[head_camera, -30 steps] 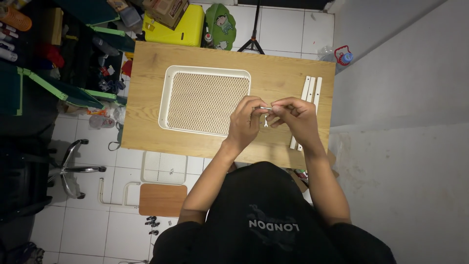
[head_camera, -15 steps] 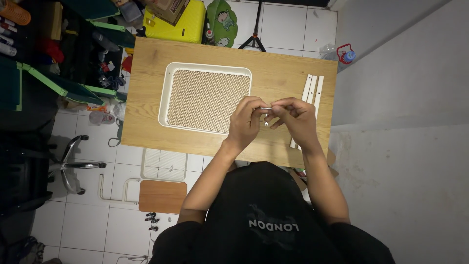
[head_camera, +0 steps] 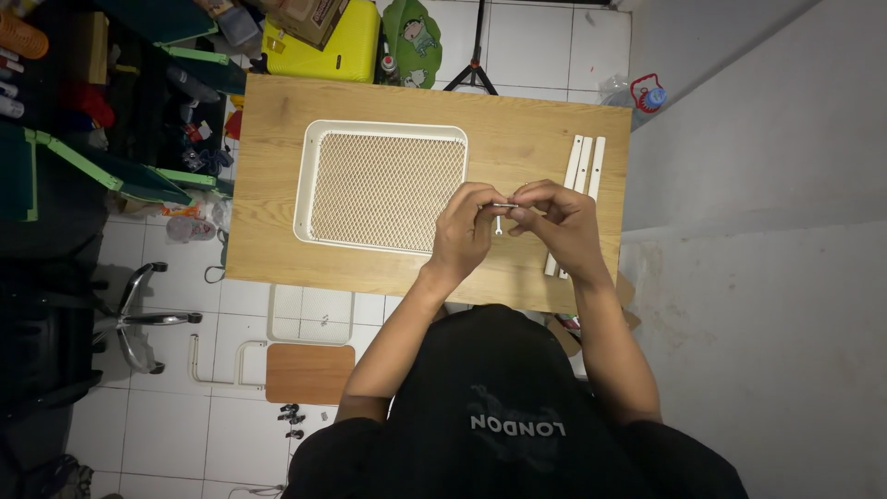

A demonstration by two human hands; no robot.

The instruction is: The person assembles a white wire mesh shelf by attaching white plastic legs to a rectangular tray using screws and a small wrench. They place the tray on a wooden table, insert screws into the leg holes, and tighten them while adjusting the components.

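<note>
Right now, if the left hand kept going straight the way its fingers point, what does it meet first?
The right hand. The left hand points across at it, and both pinch the same small metal part above the wooden table, fingertips nearly touching. Depth is unclear.

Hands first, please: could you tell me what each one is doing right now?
Left hand: closed, pinching a small metal part.
Right hand: closed on the same part.

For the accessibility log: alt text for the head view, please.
Both hands, left hand and right hand, pinch a small metal piece between them above a wooden table. A cream mesh tray lies left of them, white slats right.
</note>
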